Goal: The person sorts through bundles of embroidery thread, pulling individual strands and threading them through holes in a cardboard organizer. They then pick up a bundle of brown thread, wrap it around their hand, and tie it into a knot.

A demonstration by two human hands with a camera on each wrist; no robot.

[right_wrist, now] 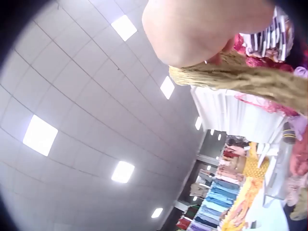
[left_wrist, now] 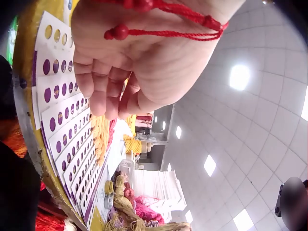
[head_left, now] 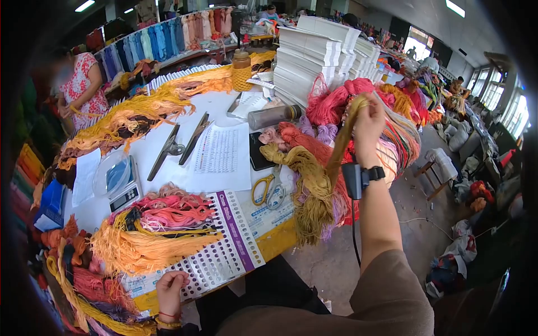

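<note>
My right hand (head_left: 370, 120) is raised at the right of the table and grips one end of an olive-gold thread skein (head_left: 341, 148). The skein slants down from it to a bunch of the same olive thread (head_left: 311, 190) at the table's corner. In the right wrist view the skein (right_wrist: 250, 83) stretches away from beneath the hand. My left hand (head_left: 170, 291) hovers at the table's front edge, fingers loosely bent, with nothing visible in them. Beside it lie white hole-punched cards (head_left: 196, 274) with a purple band, bearing orange and pink threads (head_left: 143, 249).
Yellow-handled scissors (head_left: 263, 190), a black phone (head_left: 259, 152), a clear jar (head_left: 273, 117) and a printed sheet (head_left: 219, 151) lie mid-table. Tall stacks of white card (head_left: 305, 61) stand behind. Pink and red skeins (head_left: 330, 106) crowd the right side. A person (head_left: 84, 84) stands at far left.
</note>
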